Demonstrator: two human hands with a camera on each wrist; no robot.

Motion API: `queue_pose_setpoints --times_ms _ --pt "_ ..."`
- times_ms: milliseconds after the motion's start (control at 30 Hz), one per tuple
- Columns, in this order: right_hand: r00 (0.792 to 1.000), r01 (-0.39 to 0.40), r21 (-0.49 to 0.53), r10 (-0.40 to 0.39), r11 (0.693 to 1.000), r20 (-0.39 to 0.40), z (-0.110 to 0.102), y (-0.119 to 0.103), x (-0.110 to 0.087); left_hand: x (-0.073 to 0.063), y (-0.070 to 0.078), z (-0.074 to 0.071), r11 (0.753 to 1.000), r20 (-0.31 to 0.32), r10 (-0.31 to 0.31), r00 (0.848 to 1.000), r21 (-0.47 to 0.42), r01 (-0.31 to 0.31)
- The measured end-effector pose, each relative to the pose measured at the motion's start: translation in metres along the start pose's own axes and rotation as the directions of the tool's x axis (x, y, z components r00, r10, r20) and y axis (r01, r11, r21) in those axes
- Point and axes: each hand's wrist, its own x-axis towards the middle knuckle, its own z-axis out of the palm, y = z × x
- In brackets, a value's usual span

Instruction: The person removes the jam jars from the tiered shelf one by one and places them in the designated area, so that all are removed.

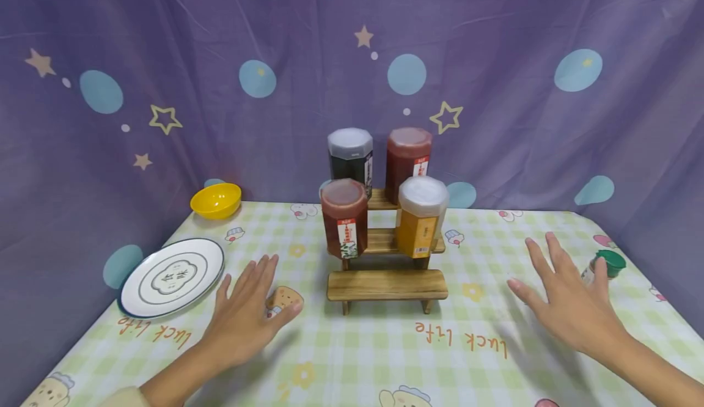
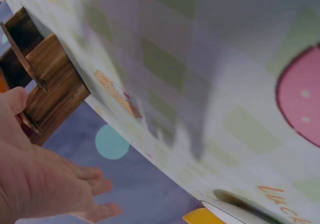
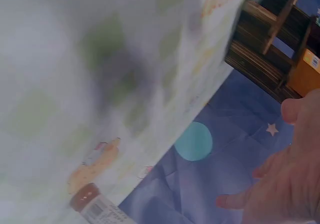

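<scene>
Both hands hover over the tablecloth with fingers spread and nothing in them. My left hand (image 1: 242, 318) is between the white plate (image 1: 132, 294) and the wooden step rack (image 1: 387, 285). Over on the right, my right hand (image 1: 574, 303) partly covers a small green-capped jar (image 1: 610, 260). The rack's middle step bears a dark red jar (image 1: 344, 217) and an amber jar (image 1: 422, 214). On its top step stand a black jar (image 1: 350, 150) and another red jar (image 1: 408, 156). In the left wrist view the left hand (image 2: 45, 179) has its fingers extended.
A yellow bowl (image 1: 216, 201) sits at the back left corner, behind the plate. Purple curtain (image 1: 308, 113) hangs close along the back and both sides. The checked tablecloth (image 1: 352, 358) has printed cartoons and lettering.
</scene>
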Motion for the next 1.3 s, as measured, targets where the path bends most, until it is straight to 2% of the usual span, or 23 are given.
queue_pose_setpoints --times_ms 167,333,533,733,833,933,1067,1300 --pt "0.996 -0.002 0.028 0.005 1.0 -0.091 -0.008 -0.004 0.009 0.003 0.008 0.001 0.994 -0.024 -0.02 1.0 -0.112 0.017" --pt "0.993 -0.002 0.051 0.008 0.999 -0.121 -0.014 -0.008 0.017 0.005 0.016 0.003 0.977 0.026 -0.086 0.996 -0.194 0.09" --pt "0.99 0.035 0.147 -0.014 0.988 -0.142 -0.022 -0.012 0.025 0.009 0.024 0.008 0.931 0.084 -0.082 0.993 -0.349 0.107" --pt "0.982 0.075 0.207 -0.037 0.975 -0.183 -0.025 -0.016 0.032 0.015 0.033 0.016 0.859 0.118 -0.091 0.989 -0.492 0.138" --pt "0.982 0.073 0.23 -0.03 0.97 -0.184 -0.028 -0.018 0.036 0.016 0.035 0.021 0.811 0.113 -0.107 0.988 -0.564 0.152" --pt "0.986 0.067 0.277 -0.021 0.959 -0.167 -0.03 -0.019 0.041 0.017 0.036 0.025 0.748 0.111 -0.13 0.985 -0.642 0.17" --pt "0.99 0.074 0.379 -0.024 0.922 -0.136 -0.032 -0.018 0.051 0.019 0.038 0.031 0.675 0.122 -0.14 0.983 -0.715 0.185" --pt "0.996 0.056 0.524 -0.014 0.85 -0.085 -0.035 -0.016 0.07 0.023 0.044 0.035 0.603 0.178 -0.131 0.975 -0.766 0.221"
